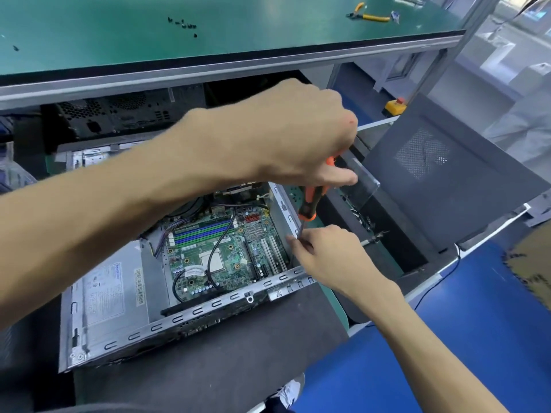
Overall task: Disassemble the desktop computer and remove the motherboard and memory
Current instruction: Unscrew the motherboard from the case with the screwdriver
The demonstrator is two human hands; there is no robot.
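- The left hand point(301, 135) reaches across from nine o'clock and grips the top of an orange-and-black screwdriver point(311, 201), fingers curled round the handle.
- The screwdriver stands nearly upright, its shaft running down just inside the right wall of the open computer case point(190, 311).
- The right hand point(325, 254), coming in from five o'clock, pinches the lower shaft between its fingertips at the case's right corner.
- The case lies open on a dark mat point(208, 368) at the centre of the view, its metal rim facing up.
- The motherboard point(226, 251) sits flat inside the case, at the centre, with black cables looped over it.
- The memory slots point(202, 229), blue and green, lie at eleven o'clock on the board; whether they hold modules cannot be told.
- The power supply point(104, 296) fills the case's end toward eight o'clock.
- A grey side panel point(441, 180) leans at three o'clock.
- On the green shelf point(268, 34) above, yellow-handled pliers point(368, 14) lie at one o'clock and loose screws point(183, 24) at eleven o'clock.
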